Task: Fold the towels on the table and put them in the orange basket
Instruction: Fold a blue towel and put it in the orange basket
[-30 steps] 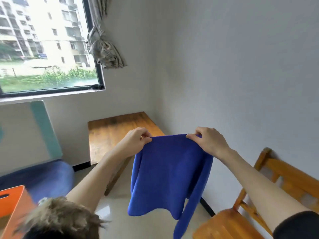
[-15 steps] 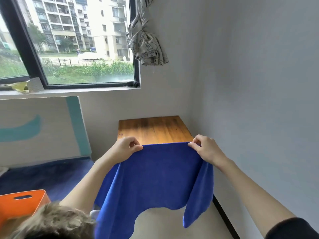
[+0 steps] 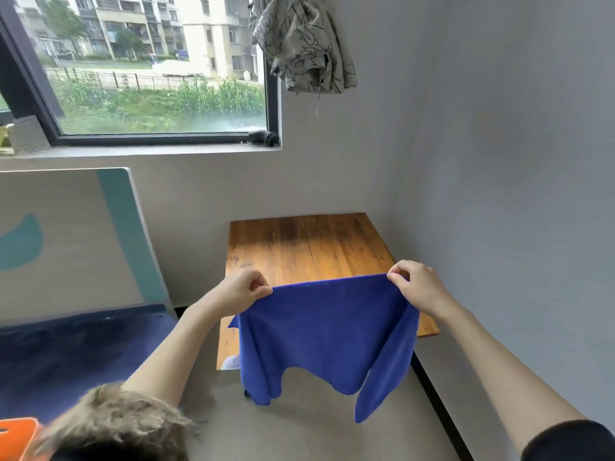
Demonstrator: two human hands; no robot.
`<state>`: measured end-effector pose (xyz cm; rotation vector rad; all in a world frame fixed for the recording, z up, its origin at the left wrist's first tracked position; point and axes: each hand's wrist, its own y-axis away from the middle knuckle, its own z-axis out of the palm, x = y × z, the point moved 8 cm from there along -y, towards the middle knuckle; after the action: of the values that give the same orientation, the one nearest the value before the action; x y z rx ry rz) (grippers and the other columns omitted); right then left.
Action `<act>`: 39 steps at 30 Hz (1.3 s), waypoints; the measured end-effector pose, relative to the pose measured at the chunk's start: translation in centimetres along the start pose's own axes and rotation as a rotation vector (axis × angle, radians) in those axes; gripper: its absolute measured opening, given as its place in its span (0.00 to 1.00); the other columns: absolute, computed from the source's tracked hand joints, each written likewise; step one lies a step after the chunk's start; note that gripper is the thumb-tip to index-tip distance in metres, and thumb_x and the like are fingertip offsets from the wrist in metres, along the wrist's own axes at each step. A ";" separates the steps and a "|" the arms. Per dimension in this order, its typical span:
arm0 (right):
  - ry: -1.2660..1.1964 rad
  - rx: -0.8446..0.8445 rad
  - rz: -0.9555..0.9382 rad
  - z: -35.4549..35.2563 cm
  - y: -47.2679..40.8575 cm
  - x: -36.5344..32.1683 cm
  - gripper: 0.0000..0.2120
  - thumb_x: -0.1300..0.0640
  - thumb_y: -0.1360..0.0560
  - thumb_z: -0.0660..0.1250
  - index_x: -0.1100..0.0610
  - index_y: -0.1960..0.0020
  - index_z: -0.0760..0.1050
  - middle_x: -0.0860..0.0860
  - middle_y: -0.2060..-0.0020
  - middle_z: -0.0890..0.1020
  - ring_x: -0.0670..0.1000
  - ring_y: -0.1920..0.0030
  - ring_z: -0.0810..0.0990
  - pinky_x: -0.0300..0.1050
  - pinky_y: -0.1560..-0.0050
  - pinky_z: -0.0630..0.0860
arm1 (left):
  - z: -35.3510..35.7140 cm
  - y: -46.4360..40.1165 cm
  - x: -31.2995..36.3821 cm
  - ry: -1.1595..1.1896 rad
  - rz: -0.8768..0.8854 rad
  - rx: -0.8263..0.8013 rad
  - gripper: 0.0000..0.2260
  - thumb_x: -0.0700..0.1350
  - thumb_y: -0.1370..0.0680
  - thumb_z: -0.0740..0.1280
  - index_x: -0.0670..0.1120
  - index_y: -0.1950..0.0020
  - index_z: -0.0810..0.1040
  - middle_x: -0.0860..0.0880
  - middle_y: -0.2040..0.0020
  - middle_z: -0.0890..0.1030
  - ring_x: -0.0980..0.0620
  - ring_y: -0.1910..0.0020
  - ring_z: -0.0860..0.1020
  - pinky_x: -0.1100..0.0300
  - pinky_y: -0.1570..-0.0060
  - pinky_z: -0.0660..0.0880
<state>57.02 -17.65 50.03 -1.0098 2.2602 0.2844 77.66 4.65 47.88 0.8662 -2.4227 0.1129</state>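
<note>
A blue towel (image 3: 327,331) hangs spread in the air in front of the wooden table (image 3: 309,247). My left hand (image 3: 241,292) pinches its upper left corner. My right hand (image 3: 416,289) pinches the upper right corner. The top edge is stretched almost level between the two hands, and the lower part droops in uneven folds over the table's near edge. A corner of the orange basket (image 3: 15,439) shows at the bottom left, partly hidden behind a tuft of hair.
The table stands in the corner, against grey walls at the back and right. A blue couch (image 3: 73,351) with a white and teal board (image 3: 76,234) is on the left. A window with a knotted curtain (image 3: 304,44) is above. Grey floor lies below the towel.
The view has swung left and up, bringing the table under the towel. Both hands keep their grip; the towel's top edge has been pulled wider and flatter.
</note>
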 end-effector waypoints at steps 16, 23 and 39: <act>0.609 0.036 0.114 5.1 -18.2 5.3 0.13 0.47 0.21 0.59 0.56 0.53 0.74 0.55 0.53 0.82 0.59 0.52 0.79 0.45 0.59 0.67 | 4.3 -19.8 -5.7 -0.099 0.004 -0.225 0.05 0.43 0.22 0.62 0.48 0.50 0.77 0.52 0.57 0.73 0.51 0.50 0.72 0.59 0.47 0.65; 0.568 -0.088 0.053 9.8 -31.2 10.5 0.12 0.48 0.20 0.57 0.56 0.57 0.67 0.54 0.54 0.81 0.55 0.56 0.76 0.45 0.57 0.69 | 6.0 -32.3 -8.6 -0.072 -0.172 -0.054 0.07 0.41 0.21 0.61 0.42 0.48 0.78 0.45 0.49 0.79 0.50 0.54 0.72 0.60 0.56 0.68; 0.311 -0.593 0.106 26.5 -41.1 17.2 0.20 0.54 0.20 0.56 0.56 0.29 0.63 0.55 0.31 0.68 0.56 0.31 0.65 0.52 0.35 0.64 | 15.2 -40.3 -18.8 -0.036 -0.421 -0.050 0.14 0.35 0.23 0.59 0.40 0.38 0.74 0.40 0.41 0.74 0.40 0.42 0.73 0.49 0.42 0.70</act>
<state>90.68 -44.39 21.14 -1.2980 2.5784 0.9431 106.81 -20.48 20.96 1.3406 -2.2097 -0.1221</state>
